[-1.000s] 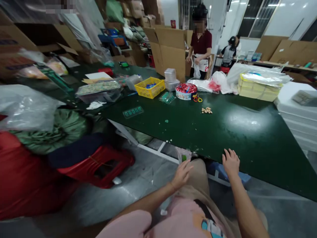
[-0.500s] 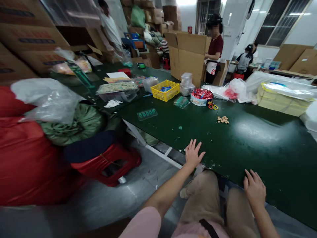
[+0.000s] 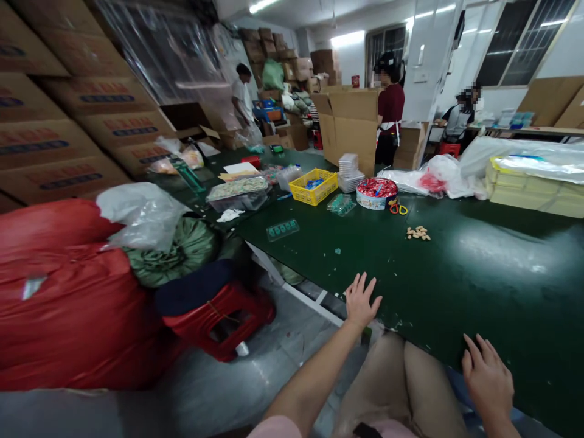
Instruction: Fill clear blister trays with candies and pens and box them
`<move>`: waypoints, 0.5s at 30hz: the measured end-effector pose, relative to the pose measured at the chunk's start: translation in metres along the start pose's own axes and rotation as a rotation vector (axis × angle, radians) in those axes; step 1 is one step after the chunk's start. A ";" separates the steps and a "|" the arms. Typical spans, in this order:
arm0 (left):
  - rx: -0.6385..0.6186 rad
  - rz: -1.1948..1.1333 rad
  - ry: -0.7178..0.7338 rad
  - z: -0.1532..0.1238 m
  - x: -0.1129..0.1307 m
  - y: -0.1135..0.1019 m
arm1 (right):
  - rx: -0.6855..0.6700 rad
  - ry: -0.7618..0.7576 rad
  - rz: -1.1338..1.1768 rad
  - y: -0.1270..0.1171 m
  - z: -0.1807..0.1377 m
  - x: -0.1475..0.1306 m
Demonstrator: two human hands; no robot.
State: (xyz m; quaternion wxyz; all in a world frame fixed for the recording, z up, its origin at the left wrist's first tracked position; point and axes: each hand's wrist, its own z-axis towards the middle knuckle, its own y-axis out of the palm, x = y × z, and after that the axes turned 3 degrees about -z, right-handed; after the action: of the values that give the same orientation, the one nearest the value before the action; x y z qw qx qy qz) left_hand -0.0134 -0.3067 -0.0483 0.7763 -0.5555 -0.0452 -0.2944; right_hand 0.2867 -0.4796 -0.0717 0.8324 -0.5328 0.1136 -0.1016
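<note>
My left hand (image 3: 360, 301) rests on the near edge of the dark green tabletop (image 3: 424, 280), fingers spread and holding nothing. Farther right along the same edge lies my right hand (image 3: 488, 371), its fingers stretched out flat, also holding nothing. Beyond them on the table is a small pile of peanuts in shells (image 3: 418, 233). Behind it are scissors with red and yellow handles (image 3: 398, 209) and a round tub of red-wrapped pieces (image 3: 376, 193). A clear tray with green pieces (image 3: 283, 230) lies toward the left edge, near a yellow basket (image 3: 314, 194) with blue items.
A red stool (image 3: 219, 322) and large red sacks (image 3: 68, 304) stand on the floor at left, beside stacked cartons (image 3: 104, 91). A big open cardboard box (image 3: 349, 125) is behind the table, with a person in a dark red shirt (image 3: 391, 109) beside it. Others are farther back.
The view has tilted up and swung slightly left, so things appear lower and farther right. Both hands stay on the table edge. The person in dark red has turned farther away.
</note>
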 end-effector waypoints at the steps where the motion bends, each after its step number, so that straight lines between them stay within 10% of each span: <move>1: 0.008 0.011 0.004 0.000 -0.001 0.001 | -0.018 -0.014 -0.011 -0.002 0.000 -0.001; 15: -0.020 0.174 0.000 0.001 0.000 0.003 | 0.018 -0.092 0.249 -0.008 -0.003 0.000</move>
State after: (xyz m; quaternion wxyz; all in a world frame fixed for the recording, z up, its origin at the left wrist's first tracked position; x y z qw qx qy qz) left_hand -0.0120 -0.3056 -0.0502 0.7935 -0.5649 0.0060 -0.2264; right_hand 0.2851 -0.4851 -0.0655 0.8477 -0.5110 0.1399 0.0260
